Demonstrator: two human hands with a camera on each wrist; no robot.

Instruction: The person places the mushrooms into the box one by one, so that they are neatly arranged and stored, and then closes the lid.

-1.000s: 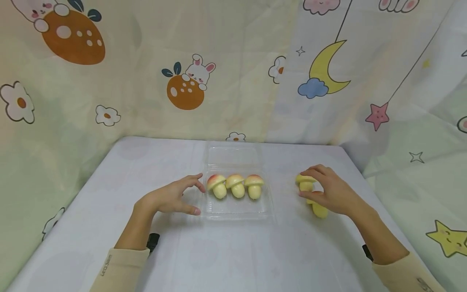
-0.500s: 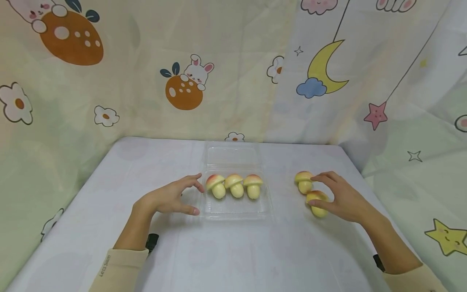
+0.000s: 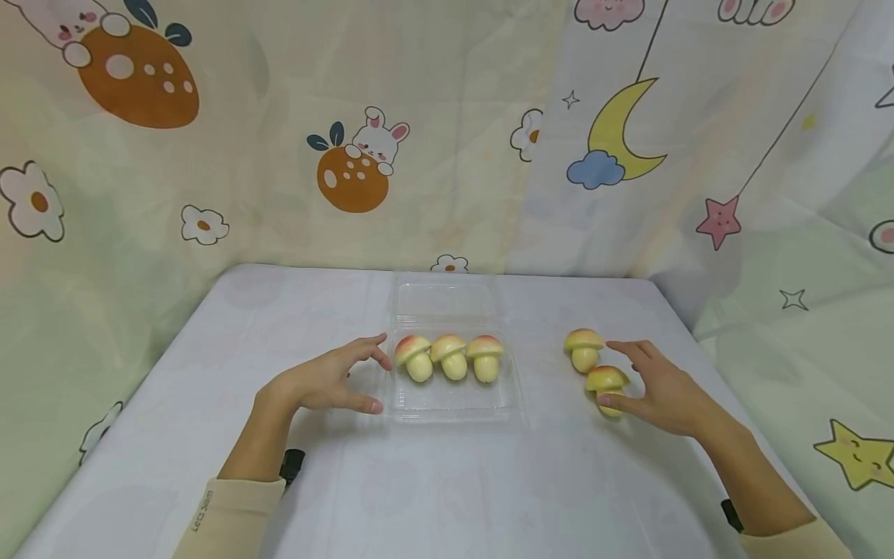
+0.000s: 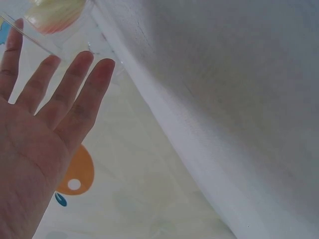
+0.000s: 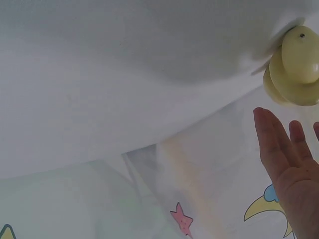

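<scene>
Three toy mushrooms (image 3: 449,357) with red-and-yellow caps stand in a row inside a clear plastic clamshell box (image 3: 447,400), its lid lying back. Beside the box's left edge, my left hand (image 3: 324,378) has its fingers spread; whether the fingertips touch the plastic I cannot tell. Right of the box, a fourth mushroom (image 3: 583,349) lies just behind a matching mushroom (image 3: 606,379). My right hand (image 3: 663,394) hovers at their right with fingers extended, its thumb in front of the nearer one's stem. The right wrist view shows yellow mushroom parts (image 5: 299,59) beyond my fingertips.
The table (image 3: 447,489) has a pale cloth over it. Behind it hangs a printed fabric backdrop (image 3: 454,171), which also runs along both sides. The lid (image 3: 447,299) of the box lies towards the table's back edge.
My right hand has drawn back from the far mushroom, moving right and towards me, and its fingers have come off it. The mushrooms and my left hand stay in place.
</scene>
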